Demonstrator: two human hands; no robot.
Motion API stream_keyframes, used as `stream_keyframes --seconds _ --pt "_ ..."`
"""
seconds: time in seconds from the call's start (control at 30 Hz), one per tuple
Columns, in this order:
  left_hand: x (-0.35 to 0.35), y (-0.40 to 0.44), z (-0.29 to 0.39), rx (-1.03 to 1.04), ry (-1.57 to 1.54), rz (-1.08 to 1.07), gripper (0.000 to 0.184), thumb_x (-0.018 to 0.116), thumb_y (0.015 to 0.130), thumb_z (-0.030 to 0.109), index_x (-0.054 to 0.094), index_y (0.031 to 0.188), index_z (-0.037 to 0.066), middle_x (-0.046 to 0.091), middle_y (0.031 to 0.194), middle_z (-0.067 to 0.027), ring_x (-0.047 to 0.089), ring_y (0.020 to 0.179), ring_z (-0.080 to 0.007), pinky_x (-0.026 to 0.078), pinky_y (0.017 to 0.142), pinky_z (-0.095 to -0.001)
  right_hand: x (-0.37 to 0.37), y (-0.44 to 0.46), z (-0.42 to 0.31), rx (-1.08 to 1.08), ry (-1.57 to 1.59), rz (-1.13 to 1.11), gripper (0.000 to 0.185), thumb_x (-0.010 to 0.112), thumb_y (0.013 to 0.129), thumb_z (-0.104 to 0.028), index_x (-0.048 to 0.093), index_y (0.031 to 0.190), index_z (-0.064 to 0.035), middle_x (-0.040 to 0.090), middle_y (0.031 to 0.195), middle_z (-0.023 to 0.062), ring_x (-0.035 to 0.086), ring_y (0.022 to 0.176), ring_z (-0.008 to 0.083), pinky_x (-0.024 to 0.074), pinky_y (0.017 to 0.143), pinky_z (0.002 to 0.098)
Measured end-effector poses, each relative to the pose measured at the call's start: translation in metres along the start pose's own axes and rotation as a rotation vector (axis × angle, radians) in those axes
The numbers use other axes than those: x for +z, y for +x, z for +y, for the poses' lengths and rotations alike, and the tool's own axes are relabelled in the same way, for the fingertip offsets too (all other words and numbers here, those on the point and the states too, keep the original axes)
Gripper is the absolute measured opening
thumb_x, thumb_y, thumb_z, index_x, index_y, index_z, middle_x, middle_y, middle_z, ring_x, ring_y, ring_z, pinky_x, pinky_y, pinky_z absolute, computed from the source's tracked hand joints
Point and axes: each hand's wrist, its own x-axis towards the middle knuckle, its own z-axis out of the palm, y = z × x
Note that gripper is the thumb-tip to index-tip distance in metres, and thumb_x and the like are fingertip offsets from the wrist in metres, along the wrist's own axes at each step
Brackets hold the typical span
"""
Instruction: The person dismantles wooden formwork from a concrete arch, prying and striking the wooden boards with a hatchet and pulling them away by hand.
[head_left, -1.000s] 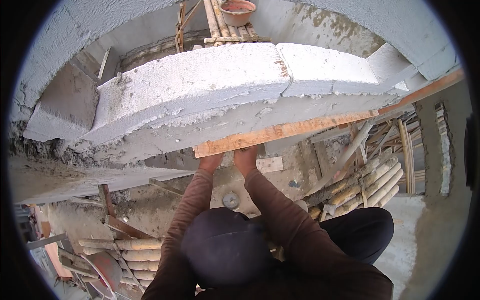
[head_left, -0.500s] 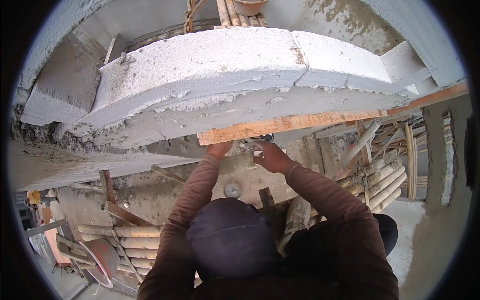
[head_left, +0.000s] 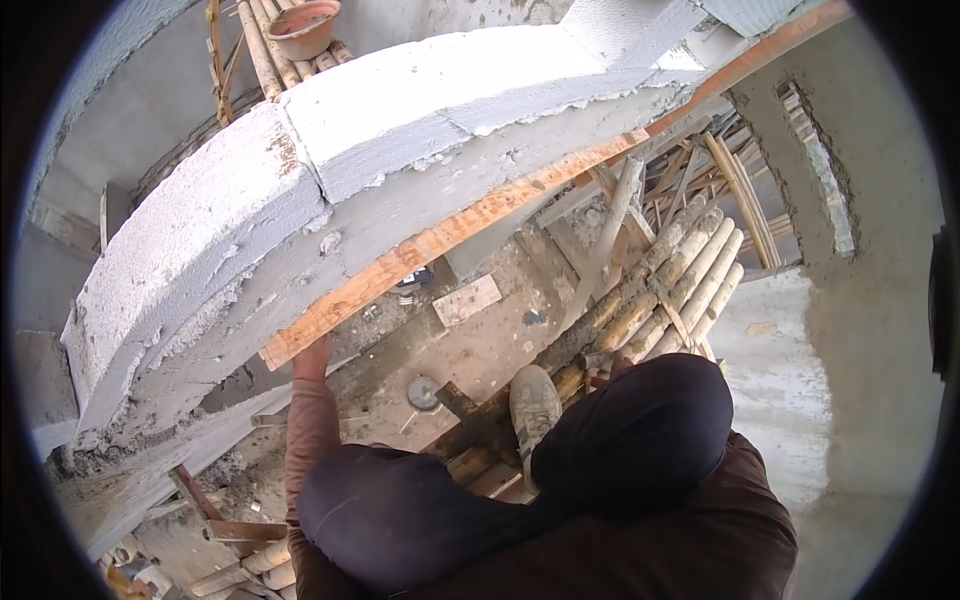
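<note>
My left hand [head_left: 312, 360] is at the lower left end of a long orange-brown wooden plank [head_left: 450, 236], its fingers hidden beneath the wood. The plank lies along the lower edge of a curved white block wall [head_left: 400, 100]. Only a small part of my right hand [head_left: 620, 365] shows, beside the bamboo poles [head_left: 690, 270] and behind my raised knee; its fingers cannot be made out. A dark object with a pale part [head_left: 412, 285] sits just below the plank, apart from both hands.
A reddish bucket [head_left: 303, 30] stands on bamboo poles beyond the wall. Below are a flat pale board [head_left: 467, 301], a round grey disc [head_left: 423, 393] and my shoe [head_left: 535, 410]. Wooden sticks lie at the right, near a plastered wall [head_left: 860, 330].
The view has turned and shifted right. My right hand has left the plank area and moved down to the right beside the bamboo. My left hand remains at the plank's end.
</note>
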Motion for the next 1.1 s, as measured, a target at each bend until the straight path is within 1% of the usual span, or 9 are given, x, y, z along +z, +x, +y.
stream_keyframes --seconds 0.2,0.4,0.57,0.63,0.7,0.8,0.93,1.0,1.1 --pt "0.004 0.001 -0.006 0.029 0.005 0.064 0.046 0.053 0.087 0.021 0.054 0.133 0.018 0.057 0.132 -0.0070 0.051 0.122 -0.0290 0.029 0.105 -0.0551 0.066 -0.043 0.007 0.206 0.176 -0.011 0.045 0.061 0.090 -0.043 0.065 0.099 0.0009 0.067 0.078 0.0176 0.067 0.079 0.0299 0.0510 0.075 0.0408" --pt "-0.011 -0.005 0.009 0.054 0.171 0.119 0.045 0.053 0.088 0.026 0.054 0.133 0.021 0.058 0.130 -0.0064 0.053 0.120 -0.0283 0.031 0.103 -0.0548 0.062 -0.050 0.021 0.210 0.192 0.020 0.044 0.060 0.091 -0.042 0.064 0.096 0.0014 0.066 0.077 0.0170 0.066 0.077 0.0301 0.0510 0.074 0.0415" --pt "0.010 0.000 0.003 0.101 0.106 0.129 0.047 0.055 0.087 0.026 0.053 0.133 0.023 0.058 0.130 -0.0037 0.054 0.118 -0.0278 0.033 0.101 -0.0558 0.041 -0.059 0.037 0.194 0.195 0.028 0.044 0.059 0.091 -0.041 0.064 0.094 0.0018 0.066 0.075 0.0166 0.066 0.075 0.0304 0.0509 0.072 0.0420" --pt "0.024 -0.001 -0.005 0.084 0.001 0.152 0.047 0.055 0.086 0.025 0.053 0.134 0.023 0.058 0.130 -0.0028 0.055 0.117 -0.0279 0.034 0.100 -0.0556 0.025 -0.059 0.040 0.169 0.191 0.033 0.043 0.059 0.091 -0.041 0.063 0.093 0.0020 0.066 0.075 0.0164 0.066 0.075 0.0305 0.0509 0.072 0.0422" --pt "0.031 -0.002 -0.004 0.139 0.195 0.248 0.045 0.054 0.087 0.023 0.054 0.132 0.023 0.062 0.124 -0.0032 0.057 0.113 -0.0277 0.036 0.099 -0.0530 0.003 -0.058 0.044 0.129 0.178 0.048 0.043 0.059 0.092 -0.041 0.063 0.092 0.0022 0.065 0.074 0.0163 0.066 0.074 0.0305 0.0509 0.071 0.0424" --pt "0.002 0.001 0.015 0.067 0.041 0.133 0.042 0.054 0.087 0.022 0.056 0.130 0.021 0.063 0.120 -0.0052 0.057 0.112 -0.0276 0.037 0.098 -0.0522 -0.038 -0.061 0.041 0.044 0.171 0.076 0.043 0.058 0.092 -0.041 0.063 0.090 0.0024 0.065 0.073 0.0160 0.066 0.073 0.0307 0.0508 0.071 0.0427" --pt "0.015 0.003 0.007 0.118 0.009 0.190 0.040 0.054 0.087 0.020 0.058 0.127 0.020 0.064 0.118 -0.0066 0.059 0.108 -0.0272 0.039 0.094 -0.0525 -0.143 -0.047 0.009 -0.151 0.163 0.030 0.043 0.058 0.092 -0.040 0.062 0.089 0.0028 0.065 0.072 0.0156 0.066 0.072 0.0309 0.0508 0.069 0.0432" --pt "0.021 0.008 -0.001 0.109 -0.191 0.196 0.041 0.054 0.086 0.018 0.058 0.127 0.020 0.065 0.116 -0.0060 0.060 0.106 -0.0282 0.040 0.092 -0.0522 -0.201 -0.038 -0.025 -0.201 0.272 -0.155 0.034 0.057 0.095 -0.031 0.058 0.086 0.0016 0.061 0.067 0.0069 0.059 0.051 0.0136 0.0484 0.050 0.0298" --pt "0.009 0.005 0.000 0.162 -0.052 0.258 0.042 0.053 0.087 0.020 0.057 0.129 0.021 0.065 0.116 -0.0038 0.061 0.105 -0.0274 0.039 0.092 -0.0523 -0.240 -0.030 -0.087 -0.179 0.269 -0.353 0.033 0.055 0.096 -0.031 0.054 0.105 0.0009 0.061 0.069 0.0061 0.056 0.050 0.0126 0.0473 0.049 0.0274"
